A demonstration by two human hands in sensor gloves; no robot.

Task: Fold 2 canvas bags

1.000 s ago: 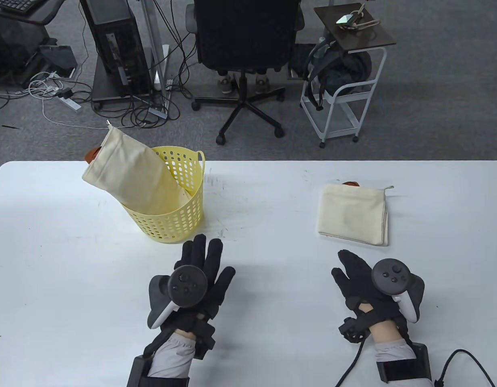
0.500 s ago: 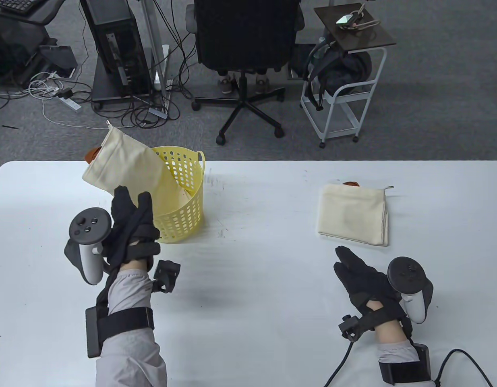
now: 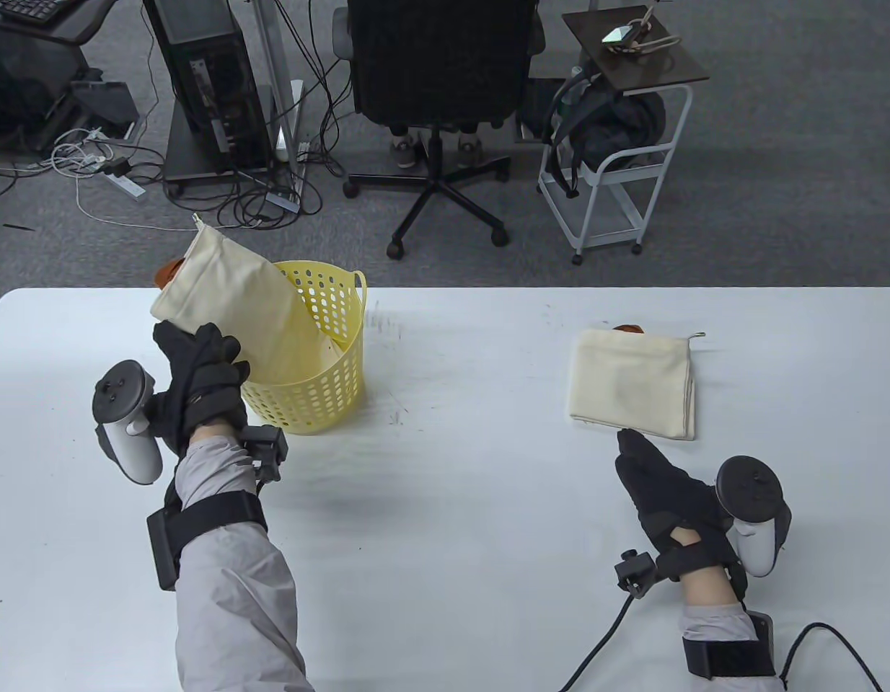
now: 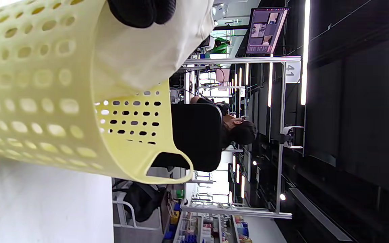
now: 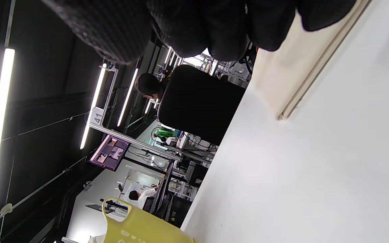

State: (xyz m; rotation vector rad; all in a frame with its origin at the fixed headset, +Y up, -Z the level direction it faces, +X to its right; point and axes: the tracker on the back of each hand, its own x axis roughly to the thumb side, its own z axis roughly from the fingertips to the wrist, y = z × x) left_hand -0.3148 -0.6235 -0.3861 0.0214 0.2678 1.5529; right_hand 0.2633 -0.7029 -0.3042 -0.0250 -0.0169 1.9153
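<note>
The left hand (image 3: pixel 200 382) reaches forward and up from a grey-sleeved forearm, its gloved fingers (image 3: pixel 192 344) curled closed — whether they grip anything is unclear. Its tracker sits out to the left of the wrist. The right hand (image 3: pixel 668 497) lies low near the table's front — fingers (image 3: pixel 632 447) together, pointing forward, tracker on its right side.

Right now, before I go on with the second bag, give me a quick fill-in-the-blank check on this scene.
1. The unfolded canvas bag sticks out of the yellow ____.
2. The ____ hand reaches that bag.
3. The folded bag lies on the white ____.
4. The right hand is nearest the ____ bag.

Missing: basket; left; table; folded
</note>
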